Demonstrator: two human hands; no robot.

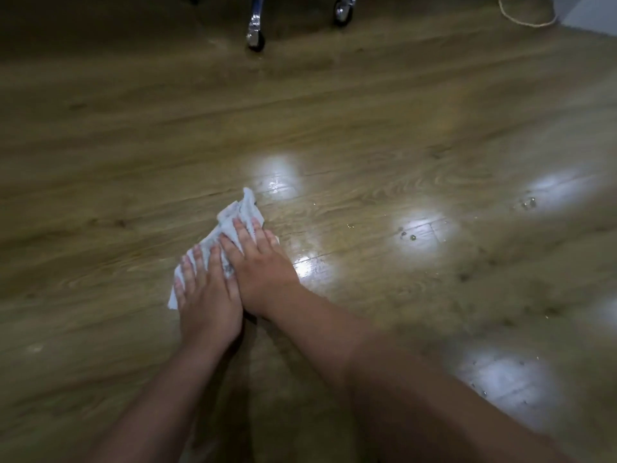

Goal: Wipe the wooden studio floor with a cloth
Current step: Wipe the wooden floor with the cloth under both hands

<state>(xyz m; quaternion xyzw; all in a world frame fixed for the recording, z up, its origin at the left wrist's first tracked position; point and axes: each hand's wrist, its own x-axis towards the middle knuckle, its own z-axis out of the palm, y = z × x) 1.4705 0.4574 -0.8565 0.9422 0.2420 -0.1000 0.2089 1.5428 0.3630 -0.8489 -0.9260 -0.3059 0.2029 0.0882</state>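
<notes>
Near the middle of the frame, both hands pressed a crumpled white cloth (233, 225) flat against the wooden floor (133, 162). Left hand (207, 295) and right hand (260, 265) lay side by side and touching, each grip wide with fingers straight on the cloth. Water droplets (409, 236) glinted to the right; chair castors (256, 38) stood at the top.

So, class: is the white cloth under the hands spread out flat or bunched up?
Bunched up. The cloth shows folds and a crumpled tip past the fingers; both hands press it onto the wooden floor.
</notes>
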